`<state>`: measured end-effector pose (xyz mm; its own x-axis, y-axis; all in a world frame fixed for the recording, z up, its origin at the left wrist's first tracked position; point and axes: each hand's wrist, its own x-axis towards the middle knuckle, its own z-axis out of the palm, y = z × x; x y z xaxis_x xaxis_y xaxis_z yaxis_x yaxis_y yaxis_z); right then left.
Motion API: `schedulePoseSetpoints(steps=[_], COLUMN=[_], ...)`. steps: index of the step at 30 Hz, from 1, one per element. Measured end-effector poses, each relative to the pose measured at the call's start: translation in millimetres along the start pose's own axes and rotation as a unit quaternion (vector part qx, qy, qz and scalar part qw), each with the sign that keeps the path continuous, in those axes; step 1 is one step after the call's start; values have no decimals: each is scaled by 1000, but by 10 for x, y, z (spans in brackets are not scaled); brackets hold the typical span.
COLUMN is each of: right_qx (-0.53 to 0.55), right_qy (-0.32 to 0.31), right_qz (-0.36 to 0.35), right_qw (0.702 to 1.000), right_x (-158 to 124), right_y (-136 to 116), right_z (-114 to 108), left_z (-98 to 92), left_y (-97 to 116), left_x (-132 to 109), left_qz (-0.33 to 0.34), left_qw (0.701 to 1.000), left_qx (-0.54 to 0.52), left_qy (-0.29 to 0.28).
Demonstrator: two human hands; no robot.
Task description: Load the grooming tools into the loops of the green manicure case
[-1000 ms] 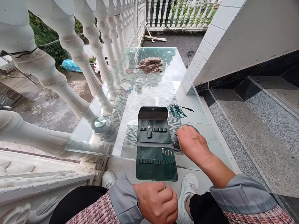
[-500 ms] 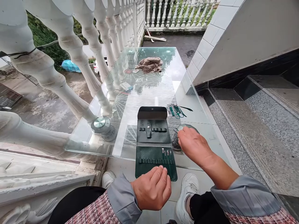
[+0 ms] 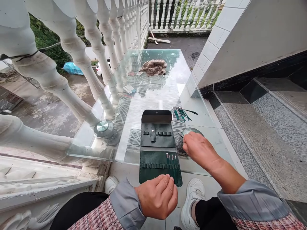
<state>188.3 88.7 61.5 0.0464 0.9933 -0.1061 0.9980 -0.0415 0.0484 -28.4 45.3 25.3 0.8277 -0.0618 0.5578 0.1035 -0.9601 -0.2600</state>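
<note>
Glass table: case holds four tools; right hand pinches prongs; left hand curled, contents unclear.

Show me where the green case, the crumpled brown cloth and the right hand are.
Green case (image 3: 154,157): head view, lower panel's bare surface.
Brown cloth (image 3: 153,67): head view, middle of its folds.
Right hand (image 3: 199,145): head view, back of the hand.
</note>
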Motion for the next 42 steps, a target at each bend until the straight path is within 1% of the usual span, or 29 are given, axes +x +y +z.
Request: schedulePoseSetpoints(steps=[3, 7, 11, 13, 15, 16, 18, 20, 21, 23, 25, 28, 31, 35, 42], right_qx=[40, 128, 204, 259, 346, 402, 512, 590, 616, 651, 672, 682, 678, 660, 636], right_qy=[-9, -25, -20, -19, -14, -14, -18, -24, -28, -37, -61, -101, -121, -125, -116], right_qz=[14, 40, 51, 61, 81, 95, 122, 137, 136, 122, 103, 91, 92, 82, 67], right_qw=[999, 991, 977, 964, 934, 910, 850, 795, 775, 748, 731, 718, 719, 736, 760], right_x=[15, 27, 38, 50, 66, 73, 83, 76, 66, 34, -3, -39, -40, -31, -59], right_y=[36, 80, 82, 82, 86, 89, 85, 59, 35, -33, -118, -234, -300, -339, -431], right_z=[16, -4, -63, -82, -82, -75, -59, -56, -63, -89, -121, -144, -129, -101, -56], left_z=[-12, -25, -29, -30, -30, -29, -26, -22, -20, -17, -13, -9, -10, -22, -43], left_y=[-4, -11, -25, -29, -27, -25, -19, -11, -8, 0, 7, 15, 20, 21, 12], left_x=[9, 23, 47, 60, 69, 71, 72, 67, 63, 51, 37, 12, -9, -19, -1], left_qz=[-1, -12, -10, -5, -2, -1, 4, 10, 12, 13, 17, 21, 20, 19, -9], left_qw=[1000, 1000, 1000, 1000, 1000, 1000, 999, 999, 999, 999, 999, 999, 1000, 1000, 1000], left_qx=[-8, -13, -14, -20, -26, -28, -30, -30, -28, -26, -24, -22, -20, -16, -4], left_qy=[1, 5, -9, -4, 7, 12, 20, 25, 27, 28, 27, 16, 3, -11, 0])
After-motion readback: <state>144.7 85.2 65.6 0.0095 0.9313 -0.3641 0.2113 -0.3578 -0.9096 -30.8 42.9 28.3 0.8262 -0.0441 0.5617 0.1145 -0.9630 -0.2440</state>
